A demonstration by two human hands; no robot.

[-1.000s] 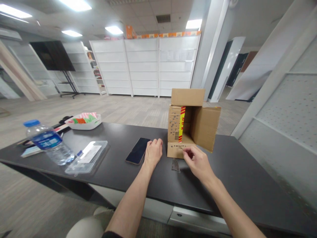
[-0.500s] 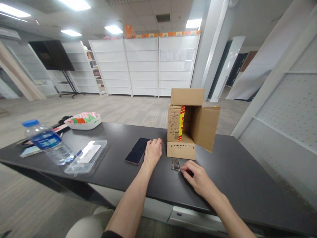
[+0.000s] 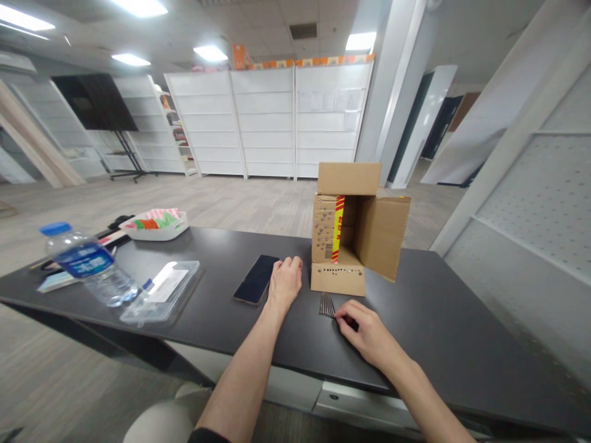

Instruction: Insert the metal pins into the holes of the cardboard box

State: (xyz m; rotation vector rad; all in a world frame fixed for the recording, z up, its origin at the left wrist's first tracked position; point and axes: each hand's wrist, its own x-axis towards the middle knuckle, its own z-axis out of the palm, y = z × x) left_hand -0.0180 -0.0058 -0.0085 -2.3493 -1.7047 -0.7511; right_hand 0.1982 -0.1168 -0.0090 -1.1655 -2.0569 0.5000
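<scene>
Head view: a person sits at a dark bench (image 3: 443,326) with both bare hands resting on it.
Right hand (image 3: 367,332): palm down on the bench, fingers (image 3: 341,315) drawn narrow, thumb and forefinger tips meeting at the near right edge of the nails; whether one is already pinched I cannot tell.
Nails (image 3: 327,304): a small row of thin metal nails lying flat and side by side, just left of the right fingertips and just this side of the cardboard box.
Handling, as a judgement: the nails look light, stiff and smooth, apt to roll or scatter if nudged; one is best taken by pinching its shank at the near end and lifting it clear of its neighbours.
Left hand (image 3: 285,284): loosely curled, knuckles up, holding nothing, resting well to the left of the nails.
Cardboard box (image 3: 360,237): lies on its side beyond both hands, flaps open toward the person, a row of small holes along its lowest flap.
Phone (image 3: 257,280): face up, just left of the left hand.
Further left: a clear plastic case (image 3: 161,292) and a water bottle (image 3: 87,264), well apart from the hands.
</scene>
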